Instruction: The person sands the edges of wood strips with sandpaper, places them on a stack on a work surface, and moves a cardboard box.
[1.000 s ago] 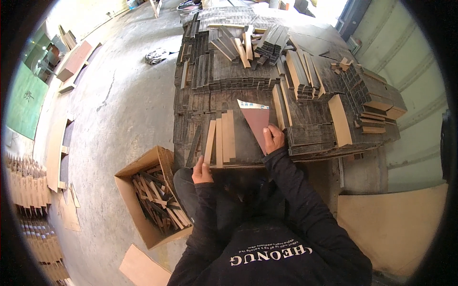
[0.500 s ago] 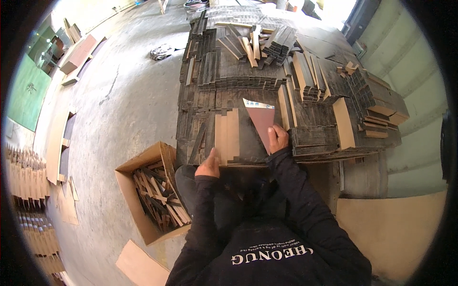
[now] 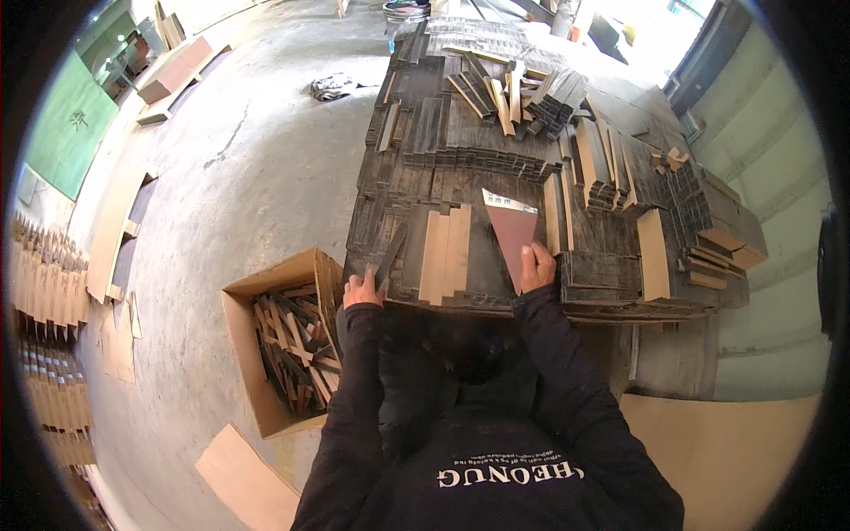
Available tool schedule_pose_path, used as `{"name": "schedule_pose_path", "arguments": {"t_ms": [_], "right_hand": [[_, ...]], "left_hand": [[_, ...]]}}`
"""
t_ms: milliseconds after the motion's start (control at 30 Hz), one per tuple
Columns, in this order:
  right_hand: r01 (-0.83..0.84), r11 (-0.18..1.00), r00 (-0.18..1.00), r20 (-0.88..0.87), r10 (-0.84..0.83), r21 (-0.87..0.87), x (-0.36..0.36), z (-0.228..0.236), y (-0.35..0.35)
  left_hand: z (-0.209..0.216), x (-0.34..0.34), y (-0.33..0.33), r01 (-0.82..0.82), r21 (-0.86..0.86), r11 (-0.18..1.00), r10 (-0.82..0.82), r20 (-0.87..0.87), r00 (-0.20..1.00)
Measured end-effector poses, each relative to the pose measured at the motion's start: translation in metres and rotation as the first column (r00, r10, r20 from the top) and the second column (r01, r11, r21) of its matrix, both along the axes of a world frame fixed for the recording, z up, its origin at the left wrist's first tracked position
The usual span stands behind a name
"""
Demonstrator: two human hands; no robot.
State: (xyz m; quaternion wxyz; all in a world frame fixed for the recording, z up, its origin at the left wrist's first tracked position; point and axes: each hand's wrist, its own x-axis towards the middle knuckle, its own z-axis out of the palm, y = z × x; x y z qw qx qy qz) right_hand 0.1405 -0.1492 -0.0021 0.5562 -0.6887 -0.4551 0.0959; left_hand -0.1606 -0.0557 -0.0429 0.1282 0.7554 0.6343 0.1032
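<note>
A reddish-brown piece of sandpaper, with a white printed strip along its far edge, is pinched in my right hand. It tapers toward my fingers above the near part of the work surface. My left hand rests at the near left edge, fingers stretched out and apart, by the near end of a dark narrow strip. Whether the fingertips touch that strip I cannot tell. Between my hands several light brown wooden strips lie side by side.
The work surface carries stacks of dark-edged strips and a loose pile farther back. More boards stand at the right. On the floor to my left, a cardboard box holds many offcuts. A green-grey wall runs along the right.
My left hand has moved left, from the light strips to the dark strip at the edge. The right hand still holds the sandpaper. The whole view has shifted slightly.
</note>
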Motion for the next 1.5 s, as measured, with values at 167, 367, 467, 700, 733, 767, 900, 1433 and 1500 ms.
{"name": "schedule_pose_path", "arguments": {"t_ms": [167, 367, 467, 700, 733, 767, 900, 1433, 1500], "right_hand": [[0.005, 0.999, 0.999, 0.032, -0.004, -0.036, -0.001, 0.005, -0.002], [-0.025, 0.998, 0.999, -0.022, 0.027, 0.054, -0.004, 0.016, -0.003], [-0.011, 1.000, 1.000, -0.007, 0.011, 0.002, -0.005, 0.013, -0.002], [-0.014, 1.000, 1.000, 0.027, 0.013, 0.010, 0.004, 0.001, -0.001], [-0.008, 1.000, 1.000, 0.020, 0.008, -0.011, 0.002, 0.004, -0.003], [-0.001, 1.000, 1.000, 0.013, 0.002, -0.032, 0.000, 0.005, -0.003], [-0.008, 1.000, 1.000, 0.003, 0.008, -0.019, 0.002, 0.004, -0.003], [-0.012, 0.997, 0.999, 0.033, 0.015, -0.076, 0.001, 0.008, -0.003], [-0.010, 0.999, 0.999, 0.034, 0.012, -0.045, 0.001, 0.008, -0.003]], "left_hand": [[-0.016, -0.013, -0.011, -0.101, 0.063, 0.993, 0.077, 0.308, 0.948], [0.024, 0.020, -0.052, 0.001, -0.070, 0.998, 0.058, 0.823, 0.565], [0.014, 0.024, -0.046, 0.134, -0.009, 0.991, -0.098, 0.633, 0.768], [0.057, 0.041, -0.031, 0.216, -0.171, 0.961, -0.189, 0.157, 0.969], [0.059, 0.039, -0.034, 0.242, -0.090, 0.966, -0.229, 0.138, 0.964], [0.060, 0.037, -0.036, 0.270, -0.009, 0.963, -0.267, 0.116, 0.957], [0.052, 0.032, -0.038, 0.521, 0.106, 0.847, -0.532, 0.178, 0.828], [0.030, 0.043, -0.015, 0.581, 0.058, 0.812, -0.574, 0.263, 0.776], [0.028, 0.044, -0.011, 0.579, 0.030, 0.815, -0.573, 0.186, 0.798]]}}
